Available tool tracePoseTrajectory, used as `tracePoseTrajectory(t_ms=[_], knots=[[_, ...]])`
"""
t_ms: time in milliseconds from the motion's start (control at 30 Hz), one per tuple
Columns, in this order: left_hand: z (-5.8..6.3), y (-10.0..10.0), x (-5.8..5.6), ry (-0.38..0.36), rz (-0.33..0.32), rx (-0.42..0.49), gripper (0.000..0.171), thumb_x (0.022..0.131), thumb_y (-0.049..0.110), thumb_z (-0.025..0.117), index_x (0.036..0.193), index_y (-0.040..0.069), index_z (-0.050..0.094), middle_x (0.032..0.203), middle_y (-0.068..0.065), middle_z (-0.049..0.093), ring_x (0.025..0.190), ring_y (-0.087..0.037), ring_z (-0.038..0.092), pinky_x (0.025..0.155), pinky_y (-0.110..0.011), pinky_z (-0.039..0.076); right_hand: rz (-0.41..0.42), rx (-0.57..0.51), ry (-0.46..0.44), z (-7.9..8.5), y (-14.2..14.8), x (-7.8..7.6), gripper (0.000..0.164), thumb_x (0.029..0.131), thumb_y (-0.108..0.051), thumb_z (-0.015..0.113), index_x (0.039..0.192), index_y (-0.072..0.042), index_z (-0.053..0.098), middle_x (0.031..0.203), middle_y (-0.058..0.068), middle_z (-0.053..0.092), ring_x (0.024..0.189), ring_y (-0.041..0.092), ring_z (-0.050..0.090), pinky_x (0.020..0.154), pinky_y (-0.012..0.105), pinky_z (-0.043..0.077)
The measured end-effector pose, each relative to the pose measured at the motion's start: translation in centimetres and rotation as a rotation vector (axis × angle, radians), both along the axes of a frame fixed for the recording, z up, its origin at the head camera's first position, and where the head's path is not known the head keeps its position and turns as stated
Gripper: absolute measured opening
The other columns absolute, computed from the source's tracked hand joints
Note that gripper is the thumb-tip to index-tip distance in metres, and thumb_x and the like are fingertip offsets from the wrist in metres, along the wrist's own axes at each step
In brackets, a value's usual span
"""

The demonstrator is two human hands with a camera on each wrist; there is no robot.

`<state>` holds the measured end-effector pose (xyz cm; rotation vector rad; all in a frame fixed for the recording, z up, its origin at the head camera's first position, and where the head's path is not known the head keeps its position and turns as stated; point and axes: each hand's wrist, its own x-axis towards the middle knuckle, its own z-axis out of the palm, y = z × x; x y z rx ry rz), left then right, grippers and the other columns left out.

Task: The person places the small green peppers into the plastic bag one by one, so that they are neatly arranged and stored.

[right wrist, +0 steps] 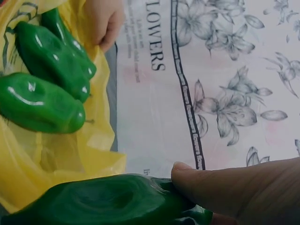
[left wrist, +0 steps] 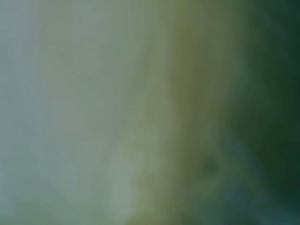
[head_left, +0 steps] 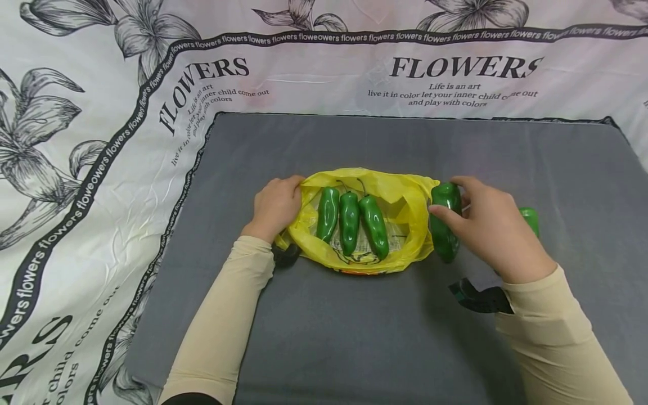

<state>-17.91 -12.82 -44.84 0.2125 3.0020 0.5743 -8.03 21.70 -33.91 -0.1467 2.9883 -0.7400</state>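
A yellow plastic bag [head_left: 417, 236] lies spread wide at its mouth in the middle of the grey cloth. Inside it, three glossy green peppers [head_left: 349, 222] lie side by side. At the bag's left rim, my left hand [head_left: 275, 205] pinches the plastic. Just beyond the right rim, my right hand [head_left: 493, 228] grips another green pepper [head_left: 445, 247] between thumb and fingers. The right wrist view shows the thumb [right wrist: 197, 183] on this held pepper [right wrist: 103, 199], beside the bag. Left wrist view is too blurred to make out.
One more green pepper [head_left: 530, 219] shows partly behind my right hand. The grey cloth [head_left: 344, 343] lies over a white tablecloth [head_left: 324, 84] with flower prints and lettering. Dark bands [head_left: 481, 298] sit at both wrists.
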Motion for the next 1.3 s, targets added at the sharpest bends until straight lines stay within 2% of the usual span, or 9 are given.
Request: tracePoseTrajectory(t_ms=[233,467,700,933,1100,1300], knots=[[-0.1,0.0,0.0,0.004,0.003,0.003,0.042,0.112,0.026,0.040,0.147,0.023,0.064,0.134,-0.005,0.071,0.117,-0.030,0.064,0.087,-0.056,0.056,0.028,-0.011,-0.024,-0.2,-1.2,-0.6,0.069,0.101,-0.038,0.072,0.151,0.004,0.048,0.091,0.017,0.068,0.074,0.027,0.062,0.062,0.041,0.049],[0.0,0.0,-0.1,-0.009,-0.003,0.004,0.044,0.113,0.026,0.038,0.148,0.024,0.062,0.137,-0.005,0.070,0.119,-0.030,0.063,0.086,-0.055,0.056,0.053,-0.027,-0.045,-0.8,-2.5,-1.1,0.072,0.101,-0.037,0.072,0.153,0.005,0.045,0.100,0.022,0.070,0.078,0.029,0.065,0.067,0.047,0.054],[0.0,-0.1,-0.1,-0.022,0.010,-0.005,0.043,0.113,0.026,0.039,0.149,0.024,0.062,0.136,-0.004,0.070,0.119,-0.029,0.063,0.086,-0.053,0.056,0.078,-0.056,-0.048,-1.2,-4.0,-1.8,0.071,0.101,-0.040,0.072,0.153,0.002,0.047,0.097,0.018,0.070,0.079,0.028,0.064,0.070,0.046,0.053],[0.0,-0.1,-0.2,-0.010,0.007,-0.004,0.043,0.112,0.026,0.039,0.148,0.025,0.063,0.136,-0.003,0.070,0.119,-0.028,0.063,0.085,-0.054,0.056,0.090,-0.073,-0.103,-1.7,-5.3,-2.3,0.071,0.102,-0.040,0.071,0.154,0.000,0.046,0.109,0.024,0.071,0.088,0.032,0.068,0.071,0.048,0.055],[0.0,-0.2,-0.2,-0.014,0.011,-0.007,0.042,0.112,0.027,0.040,0.148,0.025,0.063,0.135,-0.003,0.070,0.118,-0.029,0.063,0.085,-0.054,0.056,0.096,-0.088,-0.111,-1.9,-6.1,-2.7,0.070,0.102,-0.038,0.071,0.154,0.001,0.046,0.112,0.024,0.071,0.091,0.032,0.069,0.073,0.048,0.056],[-0.1,-0.2,-0.2,-0.018,0.009,-0.007,0.042,0.113,0.027,0.040,0.148,0.025,0.062,0.136,-0.003,0.070,0.120,-0.028,0.063,0.088,-0.054,0.056,0.107,-0.117,-0.113,-2.3,-7.1,-3.1,0.069,0.101,-0.036,0.072,0.153,0.000,0.047,0.105,0.020,0.070,0.083,0.029,0.065,0.073,0.045,0.054]])
